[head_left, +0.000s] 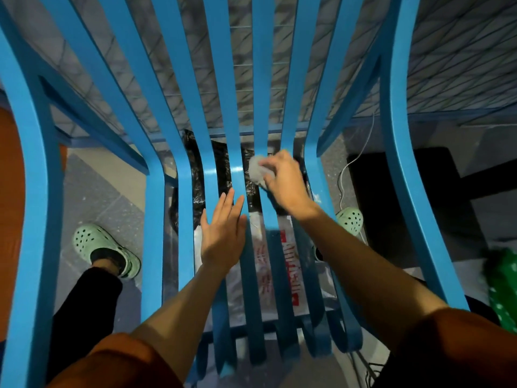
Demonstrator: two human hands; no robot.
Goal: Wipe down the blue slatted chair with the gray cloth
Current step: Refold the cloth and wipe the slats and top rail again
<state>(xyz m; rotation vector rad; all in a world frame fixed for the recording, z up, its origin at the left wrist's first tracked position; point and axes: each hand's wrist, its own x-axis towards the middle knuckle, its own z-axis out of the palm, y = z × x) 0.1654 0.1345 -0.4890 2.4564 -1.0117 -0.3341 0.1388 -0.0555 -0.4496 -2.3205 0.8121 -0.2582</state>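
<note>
The blue slatted chair fills the view from above, its slats curving from the backrest down into the seat. My right hand grips the bunched gray cloth and holds it against a slat at the bend where seat meets back. My left hand lies flat with straight fingers on the seat slats, a little nearer to me and left of the cloth.
Under the seat lie a black plastic bag and a white bag with red print. My feet in pale green clogs stand on either side. A white cable runs along the floor at right; a green dotted object sits at far right.
</note>
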